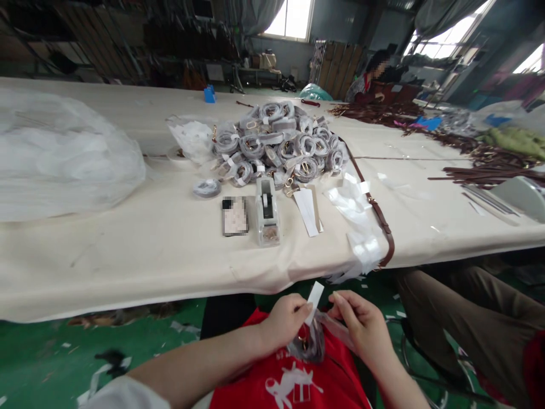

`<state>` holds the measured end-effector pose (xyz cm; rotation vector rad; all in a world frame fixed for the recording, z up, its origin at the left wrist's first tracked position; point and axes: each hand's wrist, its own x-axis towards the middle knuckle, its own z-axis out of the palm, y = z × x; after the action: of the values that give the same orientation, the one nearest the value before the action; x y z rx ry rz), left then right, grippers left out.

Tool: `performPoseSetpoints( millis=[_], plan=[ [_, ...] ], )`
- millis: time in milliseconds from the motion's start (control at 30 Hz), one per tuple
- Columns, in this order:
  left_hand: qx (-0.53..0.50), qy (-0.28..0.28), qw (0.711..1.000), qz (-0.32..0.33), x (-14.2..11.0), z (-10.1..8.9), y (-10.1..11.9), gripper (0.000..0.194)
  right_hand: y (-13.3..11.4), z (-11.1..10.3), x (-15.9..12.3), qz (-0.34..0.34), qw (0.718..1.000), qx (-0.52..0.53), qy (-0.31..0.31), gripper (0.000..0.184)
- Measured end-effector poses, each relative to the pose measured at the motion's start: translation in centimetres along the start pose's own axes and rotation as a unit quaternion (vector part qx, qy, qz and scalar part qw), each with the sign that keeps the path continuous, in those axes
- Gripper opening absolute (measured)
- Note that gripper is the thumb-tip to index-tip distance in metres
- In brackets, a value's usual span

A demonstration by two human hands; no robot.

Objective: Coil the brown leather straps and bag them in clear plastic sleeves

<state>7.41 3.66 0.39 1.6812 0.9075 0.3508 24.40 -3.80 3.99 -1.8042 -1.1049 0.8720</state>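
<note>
Left hand (287,319): thumb and index pinched on a white strip (315,296), free end sticking up. Right hand (361,326): thumb and index close together, a clear strip (342,332) running below them; can't tell if the fingertips grip anything. Wrapped grey coil (314,347) sits between the hands, over the red garment (293,378), in front of the surface (149,261) edge. Metal clip visible on it.

On the surface: pile of similar coils (279,139), one single coil (206,188) apart at its left. Tape dispenser (266,218) in front of the pile, white paper strips (306,210) right of it, then clear plastic pieces (355,210), then a brown strap (385,230) curving to the front edge. Another person (361,88) at the far side.
</note>
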Motion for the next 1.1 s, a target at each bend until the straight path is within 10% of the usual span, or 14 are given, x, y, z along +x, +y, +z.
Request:
performPoseSetpoints(
  millis=[133,333,567,1100],
  plan=[
    [-0.005,0.000,0.997,0.073,-0.8,0.0,1.4,0.038,-0.1,-1.2,0.3,-0.026,0.997,-0.061,0.040,0.036],
    [-0.014,0.005,0.998,0.058,-1.0,-0.1,1.8,0.034,-0.3,-0.6,0.1,0.013,0.982,0.030,-0.185,0.033],
    [-0.051,0.049,0.997,0.020,-1.3,0.3,1.1,0.006,1.1,0.6,0.4,0.033,0.985,0.035,-0.168,0.042],
    [-0.032,0.029,0.999,-0.006,-1.6,0.8,1.3,0.031,2.9,0.6,2.4,0.088,0.962,0.051,-0.254,0.036]
  ],
)
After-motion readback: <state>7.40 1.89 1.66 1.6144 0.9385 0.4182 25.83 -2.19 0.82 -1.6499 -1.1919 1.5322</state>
